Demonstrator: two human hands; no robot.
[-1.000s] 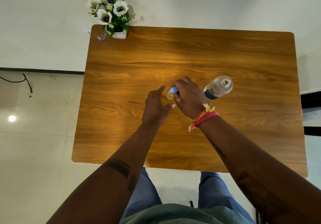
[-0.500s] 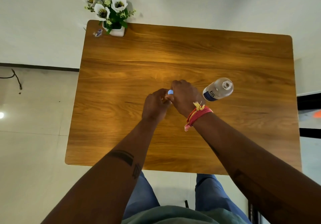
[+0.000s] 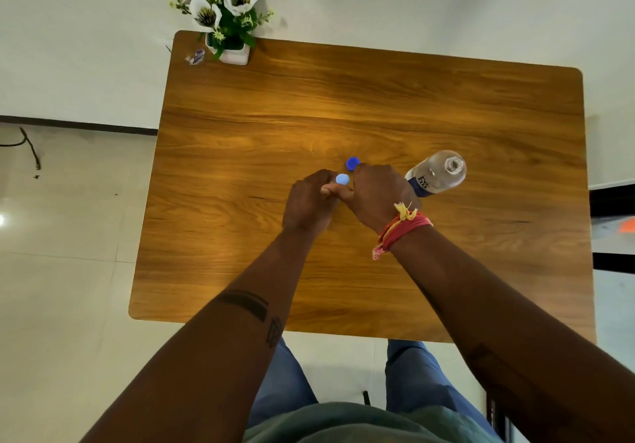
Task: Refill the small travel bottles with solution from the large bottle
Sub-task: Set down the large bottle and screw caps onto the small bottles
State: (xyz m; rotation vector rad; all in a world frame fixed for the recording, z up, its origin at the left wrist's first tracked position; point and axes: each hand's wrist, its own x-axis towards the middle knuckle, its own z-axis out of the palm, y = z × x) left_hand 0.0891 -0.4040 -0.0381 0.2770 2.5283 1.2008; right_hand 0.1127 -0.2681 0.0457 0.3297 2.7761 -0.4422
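The small travel bottle, of which only its pale blue round cap (image 3: 342, 179) shows, sits at the middle of the brown wood-grain table (image 3: 343, 99), enclosed between both hands; its body is hidden, so its fill level cannot be read. Judged by its size it is light and easily tipped, probably thin smooth plastic, so it should be taken by the body with one hand while the other works the cap at its rim. The left hand (image 3: 309, 202) is curled closed, its thumb and fingers pressed in beside the cap, apparently steadying the bottle from the left. The right hand (image 3: 376, 195), wearing a red and yellow thread wristband (image 3: 400, 226), is also curled, knuckles up, its fingertips meeting the left at the cap; whether it grips the cap or the bottle neck cannot be told. A darker blue round cap (image 3: 352, 163) lies loose on the table just beyond the hands. The large clear plastic bottle with a dark blue label (image 3: 436, 174) stands upright and uncapped just to the right of the right hand; it will be heavier and liable to slosh, and is best held around the labelled waist. Both forearms extend forward over the near table edge, converging at the centre.
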